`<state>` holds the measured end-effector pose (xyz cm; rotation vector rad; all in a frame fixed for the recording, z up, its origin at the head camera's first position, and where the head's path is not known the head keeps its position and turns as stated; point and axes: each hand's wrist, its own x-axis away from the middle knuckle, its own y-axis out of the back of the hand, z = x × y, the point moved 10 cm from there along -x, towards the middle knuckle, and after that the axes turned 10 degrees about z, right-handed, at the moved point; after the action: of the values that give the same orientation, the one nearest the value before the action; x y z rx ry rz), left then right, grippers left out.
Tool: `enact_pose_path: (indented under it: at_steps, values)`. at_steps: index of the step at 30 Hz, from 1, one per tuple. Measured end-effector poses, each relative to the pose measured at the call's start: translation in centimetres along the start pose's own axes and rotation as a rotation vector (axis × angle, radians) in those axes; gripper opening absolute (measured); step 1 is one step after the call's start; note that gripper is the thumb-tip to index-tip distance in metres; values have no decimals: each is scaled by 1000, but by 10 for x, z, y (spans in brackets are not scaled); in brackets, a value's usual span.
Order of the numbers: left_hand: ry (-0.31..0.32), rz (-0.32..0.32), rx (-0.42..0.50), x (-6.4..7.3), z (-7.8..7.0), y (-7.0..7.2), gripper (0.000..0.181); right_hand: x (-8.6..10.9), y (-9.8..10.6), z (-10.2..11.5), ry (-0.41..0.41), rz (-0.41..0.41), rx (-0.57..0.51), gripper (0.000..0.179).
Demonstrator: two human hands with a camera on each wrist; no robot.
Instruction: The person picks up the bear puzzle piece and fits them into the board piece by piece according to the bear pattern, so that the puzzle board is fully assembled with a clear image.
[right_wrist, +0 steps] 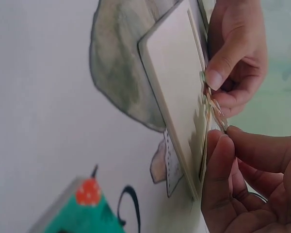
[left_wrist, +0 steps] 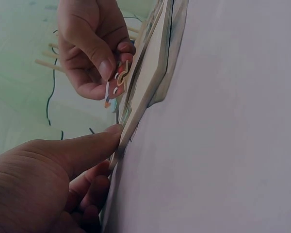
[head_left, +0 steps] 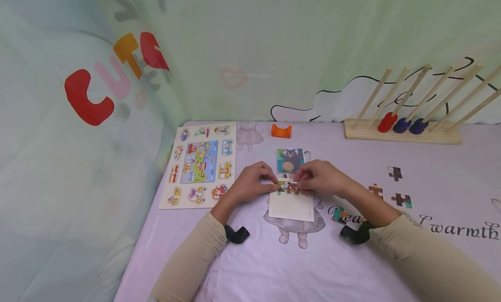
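Observation:
A pale puzzle board (head_left: 291, 207) lies on the table between the two hands. My left hand (head_left: 250, 183) grips its upper left edge, thumb on top beside a green and brown jigsaw piece (head_left: 280, 187) lying in the corner. Between thumb and fingers, my right hand (head_left: 322, 178) pinches a brown jigsaw piece (left_wrist: 121, 80) with part of a bear's face. This piece is tilted over the top of the board, close to the corner piece; whether they touch cannot be told. Just behind the board lies a bear picture card (head_left: 290, 160).
Several loose jigsaw pieces (head_left: 401, 200) lie to the right, one teal piece (head_left: 339, 215) near the right wrist. A vehicle peg puzzle (head_left: 231, 192) is at left. Behind stand an orange block (head_left: 281, 131) and a wooden peg rack (head_left: 403, 137) with red and blue rings.

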<state>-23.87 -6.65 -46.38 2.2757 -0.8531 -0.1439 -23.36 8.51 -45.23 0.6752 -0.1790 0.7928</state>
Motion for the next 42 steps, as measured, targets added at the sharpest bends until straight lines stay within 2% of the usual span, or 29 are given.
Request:
enact_pose_path:
  at_steps: [7,30,42]
  values:
    - [4,1,0,0,1,-1,12,-5,-5,1,-10,6,-14,8]
    - [13,3,12,0,3,-2,11,-8,-2,-3,-108,-66,-4,9]
    - [16,0,-2,0,2,-1,12,-9,3,1,-118,-127,81,7]
